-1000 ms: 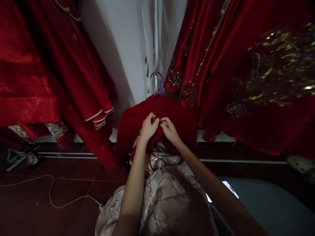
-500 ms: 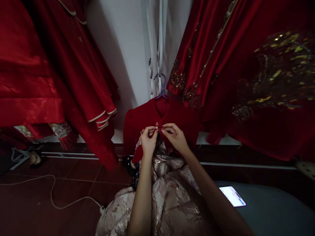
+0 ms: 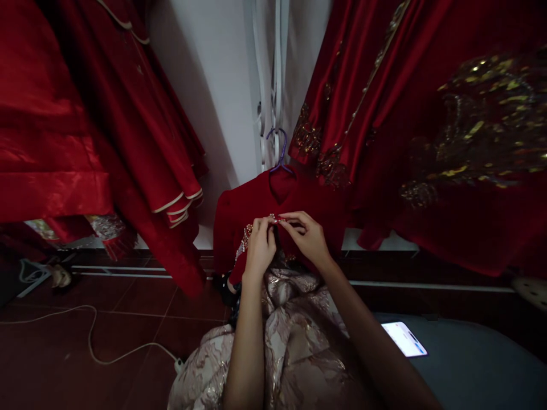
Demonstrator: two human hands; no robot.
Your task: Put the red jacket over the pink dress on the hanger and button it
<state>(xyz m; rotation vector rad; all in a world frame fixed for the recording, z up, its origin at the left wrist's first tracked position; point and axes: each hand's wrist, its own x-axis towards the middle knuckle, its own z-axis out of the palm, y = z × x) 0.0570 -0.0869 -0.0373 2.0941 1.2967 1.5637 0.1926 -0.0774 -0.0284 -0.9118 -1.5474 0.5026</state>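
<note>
A red jacket (image 3: 239,208) with a V-shaped neck hangs in front of me on a purple hanger (image 3: 282,151). My left hand (image 3: 261,247) pinches the front edge of the jacket beside a small shiny button (image 3: 272,216). Opposite it, my right hand (image 3: 310,238) has thumb and fingertips closed on the other front edge, the tips of both hands nearly meeting. Beaded trim (image 3: 244,239) shows on the jacket just left of my left hand. The fingers cover most of the fastening, so whether the button sits in its hole cannot be seen.
Red garments (image 3: 158,142) hang on the left, and sequinned red dresses (image 3: 342,114) on the right. A lit phone (image 3: 405,339) lies on a grey surface (image 3: 474,364) at lower right. Patterned shiny fabric (image 3: 299,347) covers my lap. A white cable (image 3: 123,356) crosses the tiled floor.
My left hand has turned, its fingers now curling over the jacket edge by the button. My right fingertips have shifted slightly left and up, still pinching.
</note>
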